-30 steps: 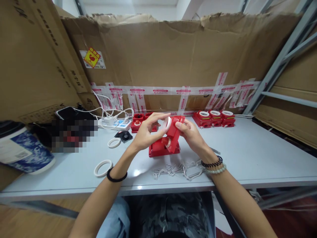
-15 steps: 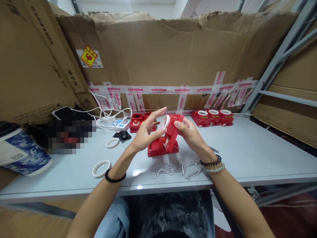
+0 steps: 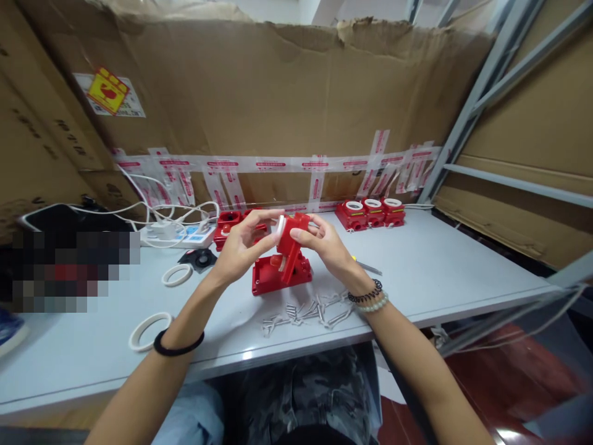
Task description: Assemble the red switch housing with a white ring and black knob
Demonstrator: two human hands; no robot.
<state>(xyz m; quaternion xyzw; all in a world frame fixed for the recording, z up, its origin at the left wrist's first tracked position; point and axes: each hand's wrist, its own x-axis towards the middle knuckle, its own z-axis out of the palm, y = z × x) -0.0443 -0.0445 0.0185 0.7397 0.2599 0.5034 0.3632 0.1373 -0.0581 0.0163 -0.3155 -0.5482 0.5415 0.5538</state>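
Above the table I hold a tilted red plastic housing cover (image 3: 293, 238), with a red knob (image 3: 275, 262) at its lower end. My right hand (image 3: 327, 242) grips its right side, thumb in front and fingers behind. A white ring (image 3: 280, 226) sits on the cover's left-facing round opening. My left hand (image 3: 241, 246) has thumb and fingers curled at this ring, closed on its edge. Below the cover lies an open red base box (image 3: 266, 281) on the table. Several silver screws (image 3: 306, 313) in small plastic bags lie in front of it.
Loose white rings (image 3: 176, 275) and a black part (image 3: 198, 259) lie to the left. Red housings with white rings (image 3: 373, 213) stand at the back right; other red parts (image 3: 227, 230) and a power strip (image 3: 178, 236) are behind. A screwdriver (image 3: 368, 266) lies right.
My left hand has closed in on the white ring; its fingers were spread beside it before. The cover has turned slightly. The view has shifted to the right.
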